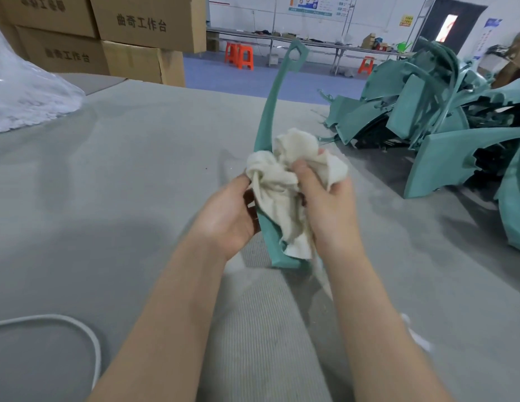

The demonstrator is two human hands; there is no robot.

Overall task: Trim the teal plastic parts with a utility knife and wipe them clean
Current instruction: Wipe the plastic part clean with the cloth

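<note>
A long, narrow teal plastic part (271,105) stands nearly upright in front of me, its far end holding a loop-shaped opening. My left hand (227,219) grips its lower section from the left. My right hand (328,204) grips a crumpled cream-white cloth (285,181) bunched against the part at mid-length, with a loose end of cloth hanging down over the part's lower end. No utility knife is in view.
A heap of teal plastic parts (444,111) lies on the grey felt-covered table (122,169) at the right. A white plastic bag (26,100) sits at the far left, cardboard boxes (122,33) behind it, and a white cord (87,338) curls at the lower left.
</note>
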